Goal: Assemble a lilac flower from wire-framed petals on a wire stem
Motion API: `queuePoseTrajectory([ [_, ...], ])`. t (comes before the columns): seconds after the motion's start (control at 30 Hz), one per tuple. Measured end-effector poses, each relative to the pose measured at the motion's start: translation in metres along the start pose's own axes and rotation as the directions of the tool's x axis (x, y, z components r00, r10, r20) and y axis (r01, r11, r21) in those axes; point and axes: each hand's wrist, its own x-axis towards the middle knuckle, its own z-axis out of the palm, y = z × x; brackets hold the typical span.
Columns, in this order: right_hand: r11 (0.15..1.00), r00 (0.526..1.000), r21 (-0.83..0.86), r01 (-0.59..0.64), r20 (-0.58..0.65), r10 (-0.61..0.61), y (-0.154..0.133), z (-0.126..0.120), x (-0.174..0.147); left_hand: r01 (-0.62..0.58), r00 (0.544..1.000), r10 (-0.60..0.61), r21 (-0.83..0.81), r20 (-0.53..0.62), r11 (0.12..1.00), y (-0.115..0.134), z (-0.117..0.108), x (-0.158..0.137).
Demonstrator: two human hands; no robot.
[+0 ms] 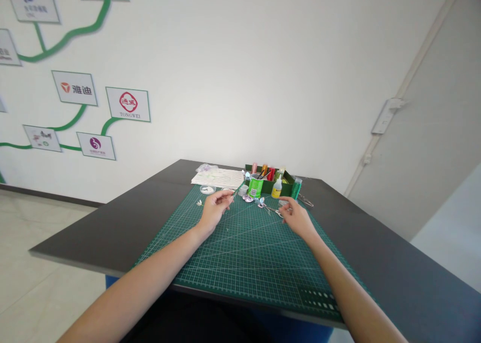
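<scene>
My left hand [215,210] is pinched round a thin green stem [238,188], which slants up to the right. At its upper end are small pale blue-white petals [246,175]. My right hand [298,218] hovers at the right of the mat with its index finger stretched out and the others loosely bent. Right by its fingertips are scissors [273,210]; whether they touch is unclear. Beyond the blades lie small pale purple and blue flowers [259,201]. A small white sprig [199,202] rests on the mat left of my left hand.
A green cutting mat [240,258] covers the middle of the dark table [112,232]. Toward the back are a green can [256,187], a yellow-labelled glue bottle [277,188], a green box [267,186] of coloured rolls, a round dish [208,189] and white sheets [218,177].
</scene>
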Motion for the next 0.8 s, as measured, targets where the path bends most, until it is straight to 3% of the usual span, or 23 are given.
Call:
queuePoseTrajectory([
  [0.13,0.944,0.990,0.323,0.066,0.094,-0.101,-0.016,0.011,-0.008,0.018,0.996,-0.021,0.045,0.083,0.999,-0.003,0.004,-0.005],
  [0.23,0.896,0.967,0.441,0.059,0.197,-0.161,-0.029,0.020,-0.017,0.013,0.986,-0.023,0.066,0.166,0.998,-0.006,0.008,-0.008],
  [0.47,0.799,0.883,0.592,-0.102,0.423,-0.201,-0.042,0.043,-0.030,0.042,0.967,-0.060,0.076,0.249,0.996,-0.009,0.015,-0.015],
  [0.6,0.752,0.849,0.629,-0.197,0.493,-0.190,-0.044,0.050,-0.033,0.071,0.952,-0.086,0.063,0.293,0.995,-0.011,0.017,-0.017],
  [0.8,0.740,0.809,0.629,-0.240,0.551,-0.206,-0.047,0.051,-0.035,0.069,0.942,-0.089,0.075,0.323,0.995,-0.012,0.016,-0.017],
])
